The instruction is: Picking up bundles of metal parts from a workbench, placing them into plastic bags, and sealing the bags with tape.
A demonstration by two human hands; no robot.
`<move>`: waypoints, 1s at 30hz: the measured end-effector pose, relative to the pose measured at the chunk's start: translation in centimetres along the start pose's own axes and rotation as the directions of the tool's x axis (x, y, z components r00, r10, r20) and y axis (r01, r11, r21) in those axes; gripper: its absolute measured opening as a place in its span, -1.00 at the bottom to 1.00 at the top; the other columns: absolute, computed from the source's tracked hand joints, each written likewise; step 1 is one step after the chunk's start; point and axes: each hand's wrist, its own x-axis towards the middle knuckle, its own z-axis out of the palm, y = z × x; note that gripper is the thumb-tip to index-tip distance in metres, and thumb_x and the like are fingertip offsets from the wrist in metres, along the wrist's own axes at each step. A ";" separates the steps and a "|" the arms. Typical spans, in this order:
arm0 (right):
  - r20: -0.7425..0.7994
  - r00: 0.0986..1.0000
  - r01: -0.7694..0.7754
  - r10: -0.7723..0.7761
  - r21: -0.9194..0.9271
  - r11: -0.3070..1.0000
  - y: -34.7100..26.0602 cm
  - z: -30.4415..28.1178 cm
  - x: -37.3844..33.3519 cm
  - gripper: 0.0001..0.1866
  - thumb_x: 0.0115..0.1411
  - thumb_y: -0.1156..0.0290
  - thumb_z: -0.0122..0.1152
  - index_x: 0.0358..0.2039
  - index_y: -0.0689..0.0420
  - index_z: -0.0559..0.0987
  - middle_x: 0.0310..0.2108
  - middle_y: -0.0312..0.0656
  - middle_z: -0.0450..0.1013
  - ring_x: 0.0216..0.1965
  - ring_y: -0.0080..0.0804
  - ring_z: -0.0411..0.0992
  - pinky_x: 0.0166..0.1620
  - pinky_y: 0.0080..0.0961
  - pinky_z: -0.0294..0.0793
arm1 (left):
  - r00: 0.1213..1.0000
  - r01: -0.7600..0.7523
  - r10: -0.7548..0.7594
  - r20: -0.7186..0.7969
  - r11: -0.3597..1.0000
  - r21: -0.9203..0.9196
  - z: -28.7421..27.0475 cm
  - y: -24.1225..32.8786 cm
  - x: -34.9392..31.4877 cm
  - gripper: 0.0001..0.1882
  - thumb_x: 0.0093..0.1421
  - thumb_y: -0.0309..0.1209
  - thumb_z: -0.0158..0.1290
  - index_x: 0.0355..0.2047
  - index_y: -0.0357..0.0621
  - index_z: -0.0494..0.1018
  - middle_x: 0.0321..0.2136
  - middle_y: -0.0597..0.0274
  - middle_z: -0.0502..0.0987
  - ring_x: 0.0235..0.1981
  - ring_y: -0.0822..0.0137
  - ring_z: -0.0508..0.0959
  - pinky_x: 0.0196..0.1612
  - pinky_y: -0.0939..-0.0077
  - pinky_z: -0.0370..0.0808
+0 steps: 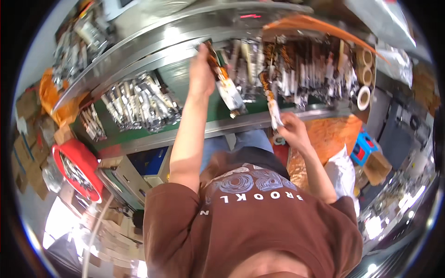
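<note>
A long slim packet, dark brown and orange at its far end and white at its near end (229,95), slants across the green work surface (174,76). My left hand (202,76) is closed on its far end, with the arm stretched forward. To the right, a similar slim packet (271,99) points away from me. The fingers of my right hand (293,129) pinch its white near end at the metal front edge. Beside these lie more slim film-wrapped packets (250,69), side by side. Motion blurs the packets, so what is inside cannot be made out.
Rows of shiny wrapped packets lie at left (139,102) and right (320,74). A metal rail (153,46) borders the surface's far side. Tape rolls (364,97) stand at the right end. A red tub (76,171) with packets sits lower left; an orange-brown board (320,136) lies lower right.
</note>
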 end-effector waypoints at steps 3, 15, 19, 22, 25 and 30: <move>0.075 0.973 0.230 -0.217 -0.311 0.922 -6.7 5.7 -0.1 -0.86 -0.14 0.65 0.07 -0.49 0.25 0.40 -0.30 -0.11 0.29 -0.40 -0.34 0.35 -0.37 -0.57 0.35 | 0.995 0.045 -0.050 0.083 0.997 0.057 -6.9 -2.7 0.1 -0.44 0.05 0.02 0.07 -0.09 -0.03 0.18 -0.44 0.27 0.27 -0.44 0.36 0.36 -0.41 0.10 0.49; -0.258 0.936 0.036 -0.240 -0.608 0.793 3.0 34.5 19.6 -0.22 -0.05 -0.07 0.21 0.02 0.29 0.29 -0.05 0.14 0.27 0.00 0.00 0.23 0.05 -0.25 0.20 | 0.728 -0.212 0.579 -0.367 0.699 0.683 -44.8 18.6 -13.7 -0.65 -0.05 -0.52 0.00 -0.19 -0.22 0.34 -0.43 0.26 0.41 -0.43 0.46 0.38 -0.40 0.60 0.33; -0.313 0.945 -0.155 -0.095 -0.686 0.711 0.5 43.2 18.6 0.06 -0.11 -0.34 0.02 0.16 0.29 0.05 0.04 0.31 0.13 0.06 0.20 0.13 0.12 -0.10 0.08 | 0.312 -0.011 0.835 -0.453 0.480 0.877 -63.9 30.5 -21.7 -0.65 0.08 -0.40 0.01 -0.15 -0.30 0.27 -0.27 0.06 0.42 -0.25 0.28 0.42 -0.13 0.36 0.36; -0.154 0.979 -0.022 -0.134 -0.730 0.683 -1.1 52.6 17.9 0.09 -0.11 -0.32 0.04 0.19 0.27 -0.03 0.06 0.30 0.09 0.05 0.18 0.14 0.10 -0.09 0.10 | 0.201 0.893 0.967 -0.154 -0.116 0.435 -80.0 36.0 -30.0 -0.30 -0.02 -0.22 0.08 0.06 -0.34 0.14 -0.08 -0.16 0.35 -0.13 -0.02 0.44 -0.13 0.16 0.41; 0.224 0.943 0.334 -0.248 -0.596 0.730 -1.9 58.7 19.8 0.00 -0.04 -0.15 0.12 0.18 0.29 -0.05 0.10 0.26 0.05 0.09 0.16 0.09 0.12 -0.11 0.06 | -0.038 0.867 0.846 -0.531 0.292 0.404 -81.0 40.3 -25.8 -0.08 -0.07 0.07 0.08 0.05 -0.51 0.10 -0.16 -0.29 0.35 -0.15 -0.12 0.41 -0.06 0.07 0.33; 0.622 0.739 0.396 -0.260 -0.089 0.914 -31.3 54.3 18.9 -0.66 0.03 0.36 0.22 -0.23 0.32 0.49 -0.30 -0.09 0.47 -0.22 -0.39 0.46 -0.17 -0.49 0.43 | 0.092 0.401 0.996 -0.016 -0.022 0.916 -68.3 33.1 -14.1 -0.43 0.12 -0.36 0.00 0.06 -0.43 0.09 0.00 -0.22 0.20 0.07 -0.06 0.20 0.13 0.14 0.10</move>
